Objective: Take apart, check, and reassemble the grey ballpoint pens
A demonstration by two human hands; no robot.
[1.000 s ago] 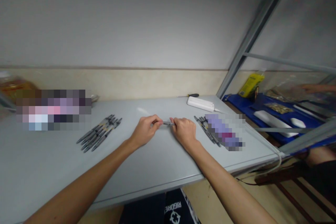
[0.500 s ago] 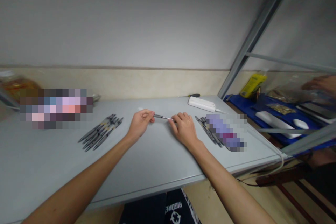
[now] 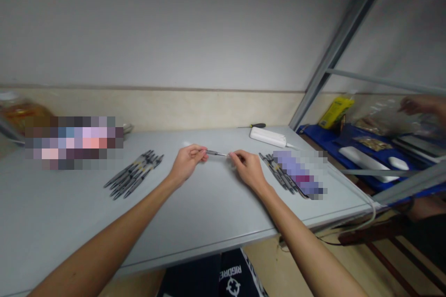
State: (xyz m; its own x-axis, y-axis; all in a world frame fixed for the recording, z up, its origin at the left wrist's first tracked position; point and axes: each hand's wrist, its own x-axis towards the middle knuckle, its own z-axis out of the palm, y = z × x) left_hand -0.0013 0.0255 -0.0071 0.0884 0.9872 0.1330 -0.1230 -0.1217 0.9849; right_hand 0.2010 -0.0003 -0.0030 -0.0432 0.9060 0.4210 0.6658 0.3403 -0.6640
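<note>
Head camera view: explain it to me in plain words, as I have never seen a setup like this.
There is no machine here, just a person's two bare hands. The camera is worn on that person's head and looks forward and down, so the arms reach in from the bottom.

The left hand holds a slim grey pen. The right hand has its fingertips at the pen's thin end; whether they grip it is hard to tell.

On the pale table lie a left pile of pens and a right pile of pens, with a white box and a screwdriver toward the wall. Some patches are blurred out. At far right, another person's hand shows.
</note>
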